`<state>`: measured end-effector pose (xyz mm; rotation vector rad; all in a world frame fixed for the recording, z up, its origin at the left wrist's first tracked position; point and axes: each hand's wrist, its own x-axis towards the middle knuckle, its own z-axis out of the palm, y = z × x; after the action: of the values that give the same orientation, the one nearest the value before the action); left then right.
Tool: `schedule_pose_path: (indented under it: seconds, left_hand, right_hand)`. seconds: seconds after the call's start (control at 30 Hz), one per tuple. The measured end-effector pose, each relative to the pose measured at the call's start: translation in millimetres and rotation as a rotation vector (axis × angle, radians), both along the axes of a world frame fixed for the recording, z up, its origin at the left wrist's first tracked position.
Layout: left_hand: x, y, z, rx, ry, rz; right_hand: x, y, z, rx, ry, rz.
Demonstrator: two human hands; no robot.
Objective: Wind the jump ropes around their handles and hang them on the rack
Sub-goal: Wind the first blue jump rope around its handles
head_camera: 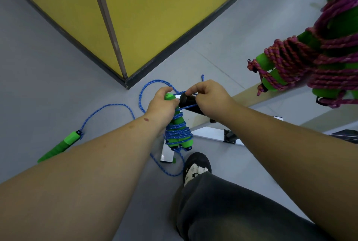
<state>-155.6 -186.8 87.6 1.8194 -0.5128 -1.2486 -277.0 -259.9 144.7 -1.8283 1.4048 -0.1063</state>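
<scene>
Head cam: left hand (pixel 161 105) fingers grip wound blue rope bundle (pixel 178 132); right hand (pixel 210 97) fingers pinch its loop at rack peg (pixel 187 100).

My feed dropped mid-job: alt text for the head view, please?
Left hand grips a green-handled bundle wound in blue rope while the right hand pinches a strand by a black peg. A second blue rope lies on the floor; pink ropes hang at right.

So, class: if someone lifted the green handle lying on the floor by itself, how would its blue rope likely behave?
The blue rope would probably trail limply: it already lies in loose curves on the floor. The green handle looks like foam, so likely light and grippy. Being rounded and tapered, it might roll if nudged.
</scene>
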Motion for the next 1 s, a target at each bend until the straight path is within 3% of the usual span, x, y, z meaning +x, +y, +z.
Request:
schedule_pose_path:
  seconds: [0.2,0.6,0.73,1.0]
  left_hand:
    - [2,-14,-12,0.115,0.159,0.047]
    - [-49,-13,-26,0.182,0.635,0.245]
    - [-51,-15,-27,0.152,0.685,0.291]
    - [-43,-7,-22,0.106,0.692,0.285]
  right_hand:
    - [-6,-4,-14,-0.107,0.188,0.113]
    - [-23,16,7,-0.22,0.78,0.366]
    - [-31,19,15,-0.255,0.829,0.447]
    - [-54,21,14,-0.277,0.746,0.487]
